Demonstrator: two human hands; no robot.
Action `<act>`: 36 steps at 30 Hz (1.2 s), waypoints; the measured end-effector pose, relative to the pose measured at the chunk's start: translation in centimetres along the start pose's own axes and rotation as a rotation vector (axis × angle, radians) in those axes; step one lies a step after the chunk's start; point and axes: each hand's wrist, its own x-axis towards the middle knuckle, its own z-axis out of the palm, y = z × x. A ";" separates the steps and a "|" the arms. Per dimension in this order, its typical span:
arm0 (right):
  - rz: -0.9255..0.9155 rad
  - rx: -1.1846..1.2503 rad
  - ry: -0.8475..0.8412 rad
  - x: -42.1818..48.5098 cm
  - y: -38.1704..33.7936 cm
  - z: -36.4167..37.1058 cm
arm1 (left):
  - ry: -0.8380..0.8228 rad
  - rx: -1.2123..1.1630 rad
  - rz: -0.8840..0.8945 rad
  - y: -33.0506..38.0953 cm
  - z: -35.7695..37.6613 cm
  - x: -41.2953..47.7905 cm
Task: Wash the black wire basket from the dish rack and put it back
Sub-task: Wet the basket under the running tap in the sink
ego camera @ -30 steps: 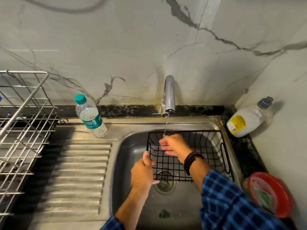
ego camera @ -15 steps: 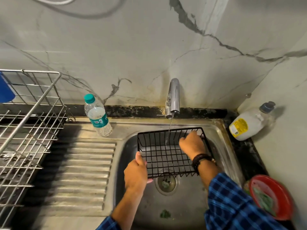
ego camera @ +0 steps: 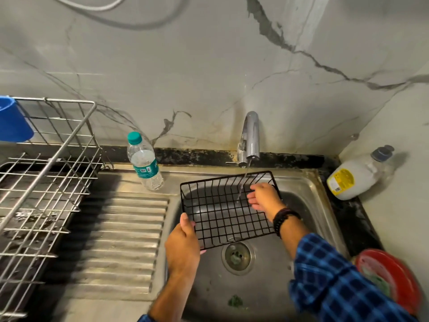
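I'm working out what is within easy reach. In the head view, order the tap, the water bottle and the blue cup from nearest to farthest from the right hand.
From the right hand:
1. Tap: just behind it, at the sink's back edge.
2. Water bottle: to the left, on the sink's back ledge.
3. Blue cup: far left, on the dish rack.

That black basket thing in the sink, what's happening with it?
A person is rinsing the black wire basket over the sink. The left hand grips its near-left corner, and the right hand rubs the far-right side under a thin stream from the tap. The dish rack waits to the left.
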 end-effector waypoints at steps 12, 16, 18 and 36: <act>-0.304 -1.088 -0.287 -3.1 0.6 2.4 | 0.103 0.173 0.414 2.2 0.4 0.7; -0.609 -1.184 -0.409 -4.5 -1.0 5.6 | 0.038 0.211 0.392 0.8 1.4 1.5; -0.569 -0.896 -0.614 -4.4 -1.7 6.1 | -0.024 0.203 0.387 0.0 2.0 1.7; -0.393 0.042 0.755 -5.6 1.1 -7.5 | -0.159 -0.144 0.271 -0.5 1.4 1.1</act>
